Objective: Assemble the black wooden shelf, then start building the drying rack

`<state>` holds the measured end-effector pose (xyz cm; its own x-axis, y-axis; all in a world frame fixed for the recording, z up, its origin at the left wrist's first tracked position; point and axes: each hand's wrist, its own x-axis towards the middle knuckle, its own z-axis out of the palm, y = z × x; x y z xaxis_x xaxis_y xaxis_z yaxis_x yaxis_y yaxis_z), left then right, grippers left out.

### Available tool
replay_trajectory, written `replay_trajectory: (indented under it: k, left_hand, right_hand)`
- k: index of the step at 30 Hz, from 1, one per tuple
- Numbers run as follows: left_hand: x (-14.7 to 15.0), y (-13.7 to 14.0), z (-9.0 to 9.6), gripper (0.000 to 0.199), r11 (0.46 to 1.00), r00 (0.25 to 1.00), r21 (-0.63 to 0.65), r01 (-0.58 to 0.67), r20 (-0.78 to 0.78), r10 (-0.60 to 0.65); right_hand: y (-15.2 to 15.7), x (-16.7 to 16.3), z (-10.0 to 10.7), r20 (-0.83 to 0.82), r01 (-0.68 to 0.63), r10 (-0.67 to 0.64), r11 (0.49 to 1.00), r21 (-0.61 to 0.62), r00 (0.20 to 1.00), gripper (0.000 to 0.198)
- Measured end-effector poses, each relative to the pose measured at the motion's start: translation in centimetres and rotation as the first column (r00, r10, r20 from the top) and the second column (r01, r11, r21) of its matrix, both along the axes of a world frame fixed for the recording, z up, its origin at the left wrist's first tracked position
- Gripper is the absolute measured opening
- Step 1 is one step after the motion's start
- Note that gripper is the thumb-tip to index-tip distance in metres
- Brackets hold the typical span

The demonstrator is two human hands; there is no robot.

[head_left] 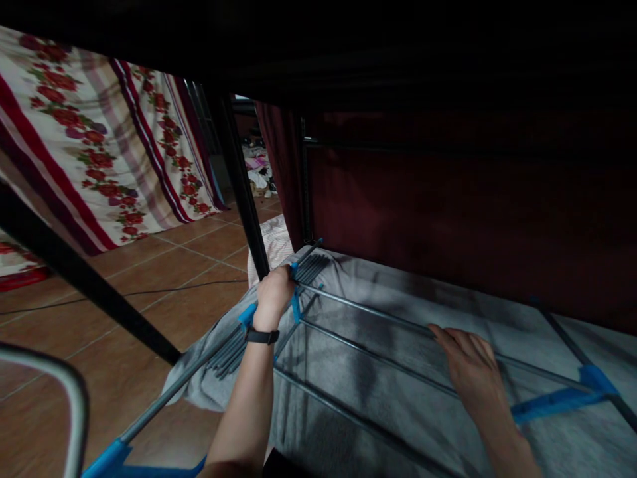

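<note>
A partly joined frame of grey metal tubes and blue plastic connectors lies over a grey sheet (358, 269). My left hand (275, 292), with a dark wristband, is closed around a blue corner connector (294, 271) at the frame's far left corner. My right hand (468, 362) is wrapped over the long tube (368, 310) that runs from that corner to another blue connector (594, 384) on the right. Two more long tubes run below it, roughly parallel. Loose tubes (226, 362) lie bundled beside and beneath my left wrist.
Black bed posts (243, 192) stand at the left, under a dark overhead structure. A dark red curtain (448, 219) hangs behind the bed. Brown floor tiles (164, 265) carry a thin cable (189, 287). A floral cloth (99, 146) hangs at the left, and a bent pale tube (74, 398) is near.
</note>
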<state>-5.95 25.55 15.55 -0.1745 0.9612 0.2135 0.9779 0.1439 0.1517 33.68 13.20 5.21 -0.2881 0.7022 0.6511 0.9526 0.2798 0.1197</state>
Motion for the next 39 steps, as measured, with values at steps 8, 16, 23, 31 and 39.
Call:
replay_trajectory:
  k: [8, 16, 23, 31, 39]
  left_hand:
    - [-0.8, 0.9, 0.3, 0.037, 0.996, 0.993, -0.065, 0.06, 0.107, -0.053]
    - [0.4, -0.5, 0.1, 0.043, 1.0, 1.0, 0.008, 0.0, -0.015, 0.0]
    - [0.6, -0.5, -0.4, 0.041, 0.999, 0.996, 0.05, -0.015, -0.087, 0.019]
    - [0.5, -0.1, -0.8, 0.037, 0.998, 0.993, 0.056, -0.011, -0.117, 0.018]
    - [0.6, -0.3, -0.7, 0.037, 0.998, 0.992, 0.062, -0.004, -0.123, 0.012]
  right_hand:
    - [0.1, -0.2, 0.0, -0.003, 0.037, -0.037, 0.999, -0.005, 0.999, 0.05]
    - [0.2, -0.4, 0.0, -0.019, 0.044, -0.044, 0.999, 0.001, 0.999, 0.048]
    - [0.3, -0.3, -0.1, -0.025, 0.039, -0.038, 0.999, 0.034, 0.999, 0.047]
    - [0.3, -0.2, -0.2, -0.028, 0.03, -0.029, 0.999, 0.034, 0.999, 0.048]
    - [0.2, -0.4, 0.0, -0.024, 0.047, -0.046, 0.998, 0.041, 0.999, 0.044]
